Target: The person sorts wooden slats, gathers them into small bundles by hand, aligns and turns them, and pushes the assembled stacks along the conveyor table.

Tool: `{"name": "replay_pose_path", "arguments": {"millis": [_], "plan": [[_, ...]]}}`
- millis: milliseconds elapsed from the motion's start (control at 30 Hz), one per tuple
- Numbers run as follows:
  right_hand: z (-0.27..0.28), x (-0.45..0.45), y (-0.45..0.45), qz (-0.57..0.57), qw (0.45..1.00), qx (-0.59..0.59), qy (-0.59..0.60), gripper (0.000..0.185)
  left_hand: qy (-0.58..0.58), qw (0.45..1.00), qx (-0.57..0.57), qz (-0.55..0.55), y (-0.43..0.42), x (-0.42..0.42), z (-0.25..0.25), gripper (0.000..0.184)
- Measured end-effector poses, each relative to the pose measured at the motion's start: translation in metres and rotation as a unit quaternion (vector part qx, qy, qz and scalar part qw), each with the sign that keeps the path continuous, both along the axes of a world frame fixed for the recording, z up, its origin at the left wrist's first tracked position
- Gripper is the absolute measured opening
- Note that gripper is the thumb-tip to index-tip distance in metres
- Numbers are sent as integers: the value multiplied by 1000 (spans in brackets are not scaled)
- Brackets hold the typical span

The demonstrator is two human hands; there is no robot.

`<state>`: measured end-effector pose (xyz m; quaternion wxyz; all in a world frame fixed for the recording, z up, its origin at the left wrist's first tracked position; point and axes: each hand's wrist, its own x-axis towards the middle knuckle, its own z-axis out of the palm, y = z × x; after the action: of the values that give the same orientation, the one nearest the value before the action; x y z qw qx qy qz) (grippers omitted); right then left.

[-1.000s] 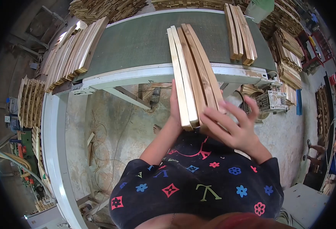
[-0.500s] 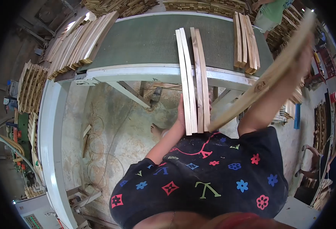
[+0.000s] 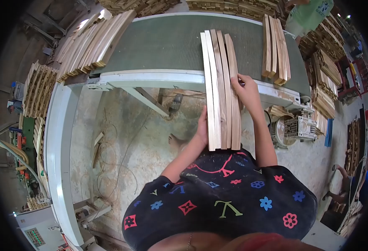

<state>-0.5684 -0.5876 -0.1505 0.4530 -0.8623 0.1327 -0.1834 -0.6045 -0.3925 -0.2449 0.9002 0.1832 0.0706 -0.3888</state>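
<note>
Several long, slightly curved wooden slats (image 3: 223, 96) stand side by side as a bundle in front of me. Their near ends are close to my shirt and their far ends reach over the green conveyor belt (image 3: 163, 46). My left hand (image 3: 203, 125) is closed on the bundle's left side near the lower end, its fingers mostly hidden by the wood. My right hand (image 3: 246, 91) pinches the outermost slat (image 3: 234, 104) on the right, about halfway up. That slat lies against the others, its far end a little lower than theirs.
More slats (image 3: 96, 42) lie in a row at the belt's left end, and a small group (image 3: 274, 50) sits at its right. A motor (image 3: 299, 127) is mounted under the frame's right side. A person in green (image 3: 311, 16) stands beyond; another in blue (image 3: 366, 188) is at right.
My right hand has swung in from the right with a slat, which was tilted outward and now rests alongside the bundle. My left hand still holds the other slats.
</note>
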Motion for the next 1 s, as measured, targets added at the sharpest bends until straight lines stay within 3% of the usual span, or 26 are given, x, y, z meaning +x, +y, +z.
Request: {"name": "replay_pose_path", "arguments": {"millis": [100, 133, 267, 400, 533, 633, 733, 1000], "plan": [[7, -1, -8, -3, 993, 95, 67, 40, 1, 999, -29, -19, -2, -2, 8, 75], [1, 2, -8, -24, 996, 84, 4, 37, 6, 998, -53, -38, -4, -1, 8, 75], [-10, 16, -6, 17, 996, 87, -33, 35, 22, 988, -124, -85, -8, -2, 12, 76], [-16, 16, -12, 65, 973, 221, -6, 36, 0, 993, -95, -76, -11, 2, 6, 81], [-10, -4, 8, 44, 994, 103, -12, 43, -25, 999, -7, -41, -19, 9, 3, 90], [9, -11, 22, 23, 995, 96, 12, 49, -21, 998, -1, -53, -18, 10, 9, 91], [6, -9, 19, 25, 994, 106, 7, 52, -34, 987, -113, -109, -18, 11, 16, 91], [6, -12, 25, 30, 996, 87, 6, 54, -14, 998, -35, -55, -19, 7, 9, 90]]}}
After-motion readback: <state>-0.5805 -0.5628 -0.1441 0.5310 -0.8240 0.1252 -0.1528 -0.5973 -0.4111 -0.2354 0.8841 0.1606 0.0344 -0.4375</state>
